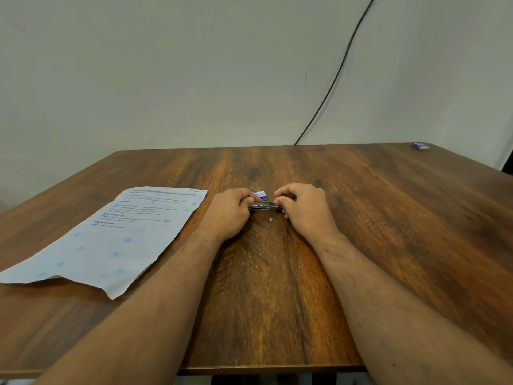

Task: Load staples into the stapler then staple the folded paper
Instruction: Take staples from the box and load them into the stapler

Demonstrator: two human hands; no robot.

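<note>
Wooden surface (361, 218), pale wall behind, both hands mid-table on the stapler (262, 206).
Left hand (230, 211) and right hand (304, 208) curl their fingers around its two ends; a small staple box (260, 194) sits just behind, a loose staple piece (270, 218) in front, printed paper (111, 237) lying left.

Mid-frame, on wood counter (361, 218): left hand (230, 212) & right hand (302, 209) both curled round metal stapler (262, 206). Blue-white box (260, 194) just behind it. Small staple bit (270, 219) just below. Paper (111, 240) flat, left of frame. 2nd box (420, 146) upper right; cable (338, 70) on wall.
</note>
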